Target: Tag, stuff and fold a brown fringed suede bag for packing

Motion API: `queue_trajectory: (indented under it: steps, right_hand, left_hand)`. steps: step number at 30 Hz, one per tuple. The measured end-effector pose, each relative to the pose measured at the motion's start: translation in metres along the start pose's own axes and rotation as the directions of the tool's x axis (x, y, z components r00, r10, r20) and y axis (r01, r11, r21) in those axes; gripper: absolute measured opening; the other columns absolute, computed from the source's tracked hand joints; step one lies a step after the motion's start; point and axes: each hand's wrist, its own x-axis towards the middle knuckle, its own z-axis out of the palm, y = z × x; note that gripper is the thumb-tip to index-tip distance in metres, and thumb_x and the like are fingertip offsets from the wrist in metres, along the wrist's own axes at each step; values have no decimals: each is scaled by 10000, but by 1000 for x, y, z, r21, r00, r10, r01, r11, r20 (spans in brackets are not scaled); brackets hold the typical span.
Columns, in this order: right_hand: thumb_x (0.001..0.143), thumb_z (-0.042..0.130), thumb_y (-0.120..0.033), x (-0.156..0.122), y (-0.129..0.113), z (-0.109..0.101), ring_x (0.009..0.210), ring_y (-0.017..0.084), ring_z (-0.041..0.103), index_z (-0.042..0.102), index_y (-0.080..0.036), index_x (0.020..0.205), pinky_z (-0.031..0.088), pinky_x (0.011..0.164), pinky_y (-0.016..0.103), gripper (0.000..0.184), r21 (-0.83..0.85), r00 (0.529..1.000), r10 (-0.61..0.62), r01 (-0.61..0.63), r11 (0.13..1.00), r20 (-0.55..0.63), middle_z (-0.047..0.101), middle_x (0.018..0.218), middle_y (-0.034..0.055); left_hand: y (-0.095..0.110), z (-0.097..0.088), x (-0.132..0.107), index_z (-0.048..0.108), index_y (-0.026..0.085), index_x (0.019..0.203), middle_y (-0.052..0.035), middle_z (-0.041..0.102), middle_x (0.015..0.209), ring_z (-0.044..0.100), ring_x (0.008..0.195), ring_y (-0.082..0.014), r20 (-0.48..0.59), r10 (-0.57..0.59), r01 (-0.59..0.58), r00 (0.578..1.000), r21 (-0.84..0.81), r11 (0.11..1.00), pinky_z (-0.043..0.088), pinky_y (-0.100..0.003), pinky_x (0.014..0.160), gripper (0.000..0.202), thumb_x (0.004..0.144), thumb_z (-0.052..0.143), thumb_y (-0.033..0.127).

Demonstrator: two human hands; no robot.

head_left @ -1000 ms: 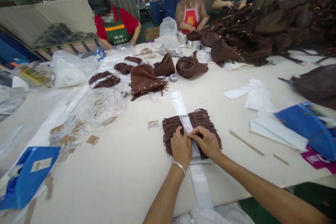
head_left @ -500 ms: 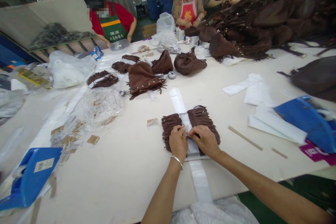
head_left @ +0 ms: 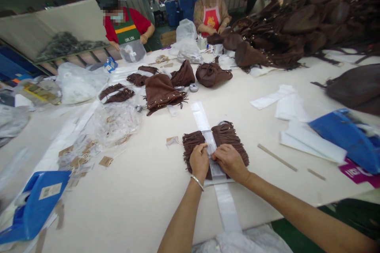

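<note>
A brown fringed bag (head_left: 228, 136) lies flat before me on the pale table. A long white strip (head_left: 199, 115) runs across its middle, and the strip's ends stretch beyond the bag toward the far side and toward me. My left hand (head_left: 199, 162), a bangle at its wrist, pinches at the strip from the left, over the fringe. From the right, my right hand (head_left: 230, 161) has its fingers curled and pressed on the same strip, close to the left fingertips. The fingers partly cover the strip's middle and the bag's centre.
Blue bins (head_left: 41, 201) stand at the left and right. Several brown bags (head_left: 163, 91) lie farther back, with a large brown heap (head_left: 291, 31) at the right. Cardboard tags (head_left: 106, 161), plastic bags (head_left: 117, 122) and white strips (head_left: 311, 142) are scattered around. Co-workers stand across the table.
My hands stay at the strip on the bag; the right fingers have closed in and lowered slightly. Across the table, a co-worker has lifted a clear plastic bag.
</note>
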Motion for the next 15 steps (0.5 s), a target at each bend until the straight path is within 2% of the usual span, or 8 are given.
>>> queue_trajectory:
  steps: [2,4,7,11,15]
  right_hand:
    - [916,503,-106,0,0,-1,859,177,543,603,-190,806,340,939,368,170,-8,1000,-19,19,1000,11,651,805,26]
    - [920,499,-110,0,-1,-2,846,174,541,610,-193,819,342,943,368,172,-18,999,-37,37,999,21,649,792,23]
    - [932,479,-117,-1,-2,-3,860,176,544,626,-199,833,344,952,372,195,-35,998,-61,62,997,27,653,781,26]
    - [934,448,-103,-4,1,-2,899,174,554,638,-208,851,331,990,385,232,-40,997,-80,80,996,1,668,829,33]
    - [955,446,-142,-8,6,0,886,163,557,634,-217,846,326,990,382,229,-24,997,-74,74,997,-2,673,826,25]
  left_hand:
    - [2,-1,-1,686,221,1001,-28,715,1015,649,948,-159,13,-21,21,1000,-5,1000,466,-252,873,231,895,482,197]
    - [5,-1,-2,646,205,1038,-24,720,931,665,818,-149,23,-52,52,998,4,999,487,-237,768,199,879,534,245]
    - [8,2,-4,565,181,1108,-18,706,870,653,697,-134,19,-88,87,996,49,995,477,-224,673,277,848,594,272]
    - [10,3,-4,509,172,1130,-30,700,856,662,751,-166,22,-91,86,996,172,981,448,-249,686,311,858,584,302]
    - [14,-2,1,562,184,928,-59,690,762,660,770,-237,104,-73,37,992,312,950,408,-293,665,217,861,567,391]
